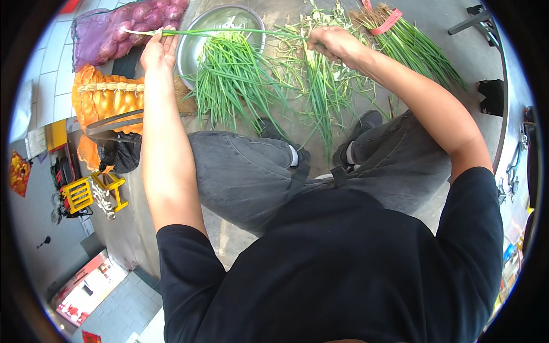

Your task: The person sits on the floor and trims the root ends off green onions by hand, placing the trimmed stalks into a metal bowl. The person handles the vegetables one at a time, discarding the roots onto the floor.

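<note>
A long green onion (193,32) is stretched level between my two hands. My left hand (161,50) holds it near its white end, with the fingers pointing away from me. My right hand (329,43) is closed around its green leaf end. Below the stalk, a metal basin (183,51) holds a heap of green onions (231,73), whose leaves hang over the rim towards my feet. Another loose pile of green onions (319,92) lies on the floor under my right hand, among stripped, yellowish leaves (296,64).
A bundle of green onions (411,51) with a red band (387,22) lies at the upper right. On the left are a purple mesh bag of onions (124,32), an orange mesh bag (107,96) and a black plastic bag (122,155). My shoes (366,124) stand near the leaves.
</note>
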A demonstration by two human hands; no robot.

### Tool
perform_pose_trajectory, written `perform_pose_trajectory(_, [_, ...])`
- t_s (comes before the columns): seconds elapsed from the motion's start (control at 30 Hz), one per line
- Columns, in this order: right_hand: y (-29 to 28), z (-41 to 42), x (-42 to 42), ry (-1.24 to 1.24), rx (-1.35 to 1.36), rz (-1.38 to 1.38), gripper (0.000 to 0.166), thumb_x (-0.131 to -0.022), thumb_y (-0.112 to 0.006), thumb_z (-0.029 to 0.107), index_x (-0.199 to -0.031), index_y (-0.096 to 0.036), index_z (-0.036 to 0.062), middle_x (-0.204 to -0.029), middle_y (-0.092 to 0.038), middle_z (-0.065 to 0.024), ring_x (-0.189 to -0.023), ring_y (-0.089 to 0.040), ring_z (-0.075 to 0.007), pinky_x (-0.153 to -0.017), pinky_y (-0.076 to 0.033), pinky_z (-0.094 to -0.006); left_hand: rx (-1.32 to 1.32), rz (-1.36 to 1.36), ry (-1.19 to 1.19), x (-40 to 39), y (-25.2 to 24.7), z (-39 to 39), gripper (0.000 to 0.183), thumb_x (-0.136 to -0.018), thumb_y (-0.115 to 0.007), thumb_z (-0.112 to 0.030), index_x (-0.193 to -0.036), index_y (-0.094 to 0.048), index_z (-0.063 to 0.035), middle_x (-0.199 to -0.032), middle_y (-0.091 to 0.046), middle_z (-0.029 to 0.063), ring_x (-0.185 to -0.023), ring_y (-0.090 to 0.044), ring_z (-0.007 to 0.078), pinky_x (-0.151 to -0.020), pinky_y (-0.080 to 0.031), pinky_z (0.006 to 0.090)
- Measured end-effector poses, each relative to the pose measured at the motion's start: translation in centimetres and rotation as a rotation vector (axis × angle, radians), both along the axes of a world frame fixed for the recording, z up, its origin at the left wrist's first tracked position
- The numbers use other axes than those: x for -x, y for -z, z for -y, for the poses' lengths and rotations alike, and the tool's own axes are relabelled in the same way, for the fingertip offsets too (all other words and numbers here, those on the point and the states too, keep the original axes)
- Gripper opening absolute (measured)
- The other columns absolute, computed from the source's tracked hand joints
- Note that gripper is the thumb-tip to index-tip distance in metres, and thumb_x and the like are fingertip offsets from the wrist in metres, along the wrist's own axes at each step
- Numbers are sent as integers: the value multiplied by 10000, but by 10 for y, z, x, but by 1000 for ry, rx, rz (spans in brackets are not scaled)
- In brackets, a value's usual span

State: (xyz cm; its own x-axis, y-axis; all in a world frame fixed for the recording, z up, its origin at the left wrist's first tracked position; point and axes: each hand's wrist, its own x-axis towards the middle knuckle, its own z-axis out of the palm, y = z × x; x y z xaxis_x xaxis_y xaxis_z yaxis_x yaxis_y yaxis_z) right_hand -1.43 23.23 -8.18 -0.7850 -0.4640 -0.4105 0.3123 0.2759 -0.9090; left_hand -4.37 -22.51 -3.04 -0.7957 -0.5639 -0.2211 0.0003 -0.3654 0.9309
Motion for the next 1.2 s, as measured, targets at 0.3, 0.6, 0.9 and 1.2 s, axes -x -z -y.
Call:
perform_pose_trajectory(0.3, [85,-42,26,-214,-695,-595,313,-894,-579,235,-916,-767,-14,-997,-748,-268,-970,-725,-427,-884,-556,-509,54,56,-89,9,16,16,182,-1026,-613,-41,-1138,-635,101,-993,-731,188,-852,-742,298,-787,-642,453])
perform_pose_trajectory(0.6, [97,-51,-5,-479,-934,-666,408,-878,-617,172,-1240,-665,-10,-1206,-671,-289,-1204,-631,-447,-1064,-506,-500,626,310,-357,18,60,1,413,-845,-835,-100,-1152,-656,109,-1094,-736,162,-922,-688,227,-855,-554,387])
perform_pose_trajectory(0.9, [110,146,-40,-402,-223,-245,333,-961,-670,273,-1124,-740,-9,-1000,-775,-172,-901,-751,-246,-827,-585,-395,596,338,123,-13,36,2,367,-953,-717,-235,-1232,-701,3,-1158,-756,107,-1054,-704,236,-954,-490,412])
perform_pose_trajectory(1.2, [170,311,-67,61,-48,125,380,-885,-788,358,-879,-774,-21,-870,-781,-153,-746,-749,-258,-787,-583,-382,838,862,731,-26,59,-4,386,-991,-652,-327,-1261,-702,-56,-1197,-768,79,-1059,-708,217,-942,-491,466])
